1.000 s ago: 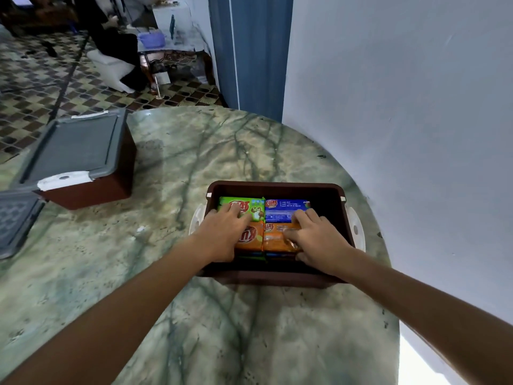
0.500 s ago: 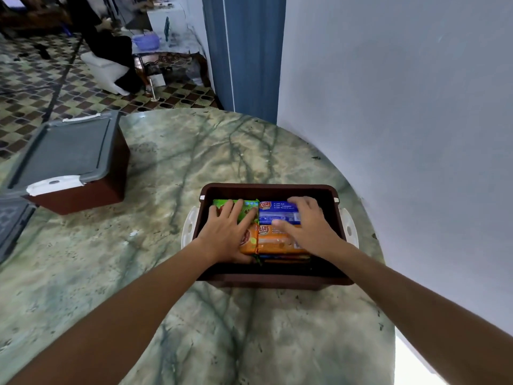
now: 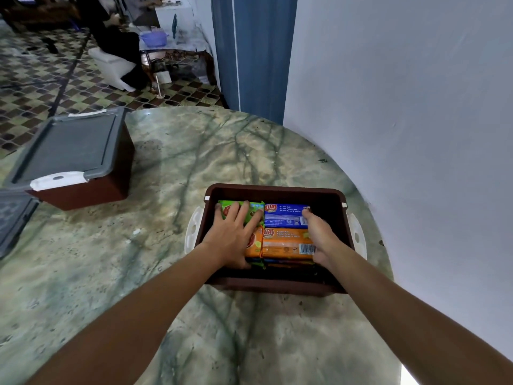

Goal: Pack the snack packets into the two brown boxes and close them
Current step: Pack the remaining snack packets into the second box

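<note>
The open brown box (image 3: 277, 190) sits right of centre on the round marble tabletop (image 3: 166, 273), its right wall close to the tabletop's curved edge and the pale wall (image 3: 402, 134) beyond. A broad stretch of bare tabletop lies to its left and another below it, toward the bottom of the frame. At the left edge stands the second brown box (image 3: 91, 187), shut under a grey lid (image 3: 69, 145) with a white latch (image 3: 58, 180), well apart from the open one. A further grey lid (image 3: 12, 215) is cut off by the left border, so its full shape cannot be told.

Inside the open box the snack packets (image 3: 286, 234) lie flat and packed edge to edge: a green one at upper left, a blue one at upper right, orange ones below them. Darker packets underneath show only as thin edges, and the box's near inside wall is in shadow. A white handle (image 3: 193, 232) juts from the box's left side and another from its right.

The left hand (image 3: 236, 232) lies spread, fingers straight, pressing on the green and orange packets. The right hand (image 3: 319, 234) rests at the right ends of the blue and orange packets, fingers extended along them; its thumb is at the lower edge, partly hidden.

The upper left of the frame shows patterned floor tiles (image 3: 41, 87) and blurred furniture.
</note>
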Motion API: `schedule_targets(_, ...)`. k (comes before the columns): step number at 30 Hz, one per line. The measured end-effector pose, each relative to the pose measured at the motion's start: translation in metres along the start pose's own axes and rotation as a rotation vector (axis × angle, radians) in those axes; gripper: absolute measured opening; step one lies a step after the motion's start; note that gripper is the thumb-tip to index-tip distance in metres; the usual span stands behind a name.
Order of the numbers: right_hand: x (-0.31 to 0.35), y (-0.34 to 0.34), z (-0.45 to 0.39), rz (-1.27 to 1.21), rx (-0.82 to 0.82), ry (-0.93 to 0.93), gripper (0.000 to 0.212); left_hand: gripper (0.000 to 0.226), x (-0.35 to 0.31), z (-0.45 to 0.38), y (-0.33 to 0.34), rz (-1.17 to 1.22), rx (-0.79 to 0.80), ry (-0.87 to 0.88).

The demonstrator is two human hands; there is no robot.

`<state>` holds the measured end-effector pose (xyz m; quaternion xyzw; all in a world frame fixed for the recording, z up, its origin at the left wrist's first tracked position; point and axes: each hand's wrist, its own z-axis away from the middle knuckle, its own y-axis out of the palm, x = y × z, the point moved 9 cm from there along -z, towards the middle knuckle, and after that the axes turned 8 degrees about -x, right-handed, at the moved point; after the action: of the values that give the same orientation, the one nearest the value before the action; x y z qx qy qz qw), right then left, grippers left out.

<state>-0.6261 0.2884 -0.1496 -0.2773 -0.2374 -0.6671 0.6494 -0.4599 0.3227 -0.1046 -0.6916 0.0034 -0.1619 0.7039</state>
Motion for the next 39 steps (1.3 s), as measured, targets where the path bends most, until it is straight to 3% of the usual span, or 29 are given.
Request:
schedule_targets(3,0.009,-0.002,0.007,0.153,0.018,-0.133,0.068,0.125,0.000,0.001,0.000,0.004,0.014,-0.011)
schedule_targets(4,0.018,-0.002,0.015,0.355,-0.015,-0.263,0.075,0.125,0.001,0.001,-0.001,0.003,0.014,-0.018)
schedule_targets(7,0.043,0.014,0.051,1.327,-0.185,-0.804,0.103,0.126,0.001,0.001,-0.001,-0.007,0.013,-0.022)
schedule_targets(9,0.039,0.034,0.062,1.672,-0.123,-0.984,0.125,0.127,0.000,0.002,-0.001,-0.017,0.011,-0.023)
schedule_targets(12,0.022,0.055,0.052,1.952,-0.060,-1.075,0.135,0.128,-0.001,0.001,0.000,-0.022,0.014,-0.020)
schedule_targets(15,0.021,0.065,0.049,2.020,-0.157,-1.167,0.130,0.129,0.000,0.001,0.000,-0.036,0.004,-0.031)
schedule_targets(17,0.019,0.066,0.051,2.069,-0.115,-1.141,0.131,0.129,-0.003,0.002,-0.001,-0.036,0.036,-0.009)
schedule_targets(20,0.026,0.060,0.056,1.953,0.048,-0.971,0.129,0.122,0.003,0.001,-0.014,0.112,0.089,0.021)
schedule_targets(22,0.049,0.058,0.081,1.616,0.104,-1.032,0.099,0.090,0.017,0.005,-0.045,0.442,-0.046,-0.002)
schedule_targets(24,0.092,0.030,0.105,1.129,-0.062,-1.201,0.057,0.050,0.051,0.017,-0.076,0.625,-0.355,-0.125)
schedule_targets(26,0.117,-0.026,0.103,0.786,-0.339,-1.159,0.042,0.034,0.089,0.036,-0.076,0.644,-0.537,-0.396)
schedule_targets(28,0.102,-0.075,0.067,0.722,-0.465,-0.847,0.052,0.036,0.110,0.055,-0.043,0.805,-0.394,-0.745)
schedule_targets(31,0.046,-0.091,0.024,0.518,-0.225,-0.410,0.058,0.036,0.094,0.077,0.009,1.433,-0.122,-1.182)
schedule_targets(32,0.036,-0.089,0.021,0.420,-0.179,-0.356,0.055,0.036,0.087,0.079,0.015,1.547,-0.104,-1.229)
schedule_targets(35,0.030,-0.094,0.022,0.259,-0.262,-0.353,0.046,0.044,0.084,0.081,0.017,1.587,-0.161,-1.231)
schedule_targets(39,0.032,-0.094,0.029,0.293,-0.311,-0.428,0.052,0.047,0.086,0.084,0.014,1.564,-0.215,-1.194)
